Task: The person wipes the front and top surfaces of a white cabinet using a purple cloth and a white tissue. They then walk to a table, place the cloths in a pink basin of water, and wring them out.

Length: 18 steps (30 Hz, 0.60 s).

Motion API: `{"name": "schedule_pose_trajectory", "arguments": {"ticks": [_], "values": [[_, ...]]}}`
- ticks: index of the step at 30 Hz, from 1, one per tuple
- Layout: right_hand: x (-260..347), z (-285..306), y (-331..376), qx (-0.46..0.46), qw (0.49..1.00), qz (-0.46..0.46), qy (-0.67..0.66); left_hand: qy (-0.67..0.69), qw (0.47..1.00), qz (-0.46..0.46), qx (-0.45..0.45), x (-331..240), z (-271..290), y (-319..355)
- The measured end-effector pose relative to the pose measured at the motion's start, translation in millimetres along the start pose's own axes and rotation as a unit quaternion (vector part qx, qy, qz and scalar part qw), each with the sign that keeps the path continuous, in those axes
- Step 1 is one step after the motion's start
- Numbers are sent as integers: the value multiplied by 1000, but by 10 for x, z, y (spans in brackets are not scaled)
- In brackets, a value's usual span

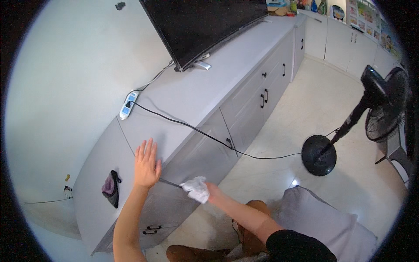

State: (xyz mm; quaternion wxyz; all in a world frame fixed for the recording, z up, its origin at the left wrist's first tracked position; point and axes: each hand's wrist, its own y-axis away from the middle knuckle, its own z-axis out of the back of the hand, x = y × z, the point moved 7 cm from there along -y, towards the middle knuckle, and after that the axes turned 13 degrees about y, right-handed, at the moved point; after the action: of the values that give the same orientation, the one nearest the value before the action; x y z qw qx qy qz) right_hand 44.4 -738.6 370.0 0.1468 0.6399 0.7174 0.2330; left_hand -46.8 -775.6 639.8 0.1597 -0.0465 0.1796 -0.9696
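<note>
My left hand (146, 165) is open, fingers stretched out, over the top of the pale grey cabinet (187, 94) near its front edge. I cannot tell whether its palm touches the surface. My right hand (212, 192) is closed on a crumpled white cloth (196, 189), held low beside the cabinet's front face. The cloth hides most of those fingers. Left of my left forearm, a small dark grey and purple cloth item (111, 188) lies on the cabinet top.
A power strip (128, 105) lies by the wall, its black cord (187, 125) crossing the cabinet edge to a black standing fan (319, 155). A large television (205, 26) stands farther along. A grey cushioned seat (314, 214) is at lower right. Black handles (264, 98) stick out from the doors.
</note>
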Motion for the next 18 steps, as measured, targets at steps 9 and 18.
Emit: {"name": "schedule_pose_trajectory", "arguments": {"ticks": [9,18], "values": [[1358,1285,1585,48,938,340,54,-98,982,88,-138,-29,685,971],[1363,1872,2224,-22,918,396,-10,-5,916,341,-213,1242,702,2215]]}}
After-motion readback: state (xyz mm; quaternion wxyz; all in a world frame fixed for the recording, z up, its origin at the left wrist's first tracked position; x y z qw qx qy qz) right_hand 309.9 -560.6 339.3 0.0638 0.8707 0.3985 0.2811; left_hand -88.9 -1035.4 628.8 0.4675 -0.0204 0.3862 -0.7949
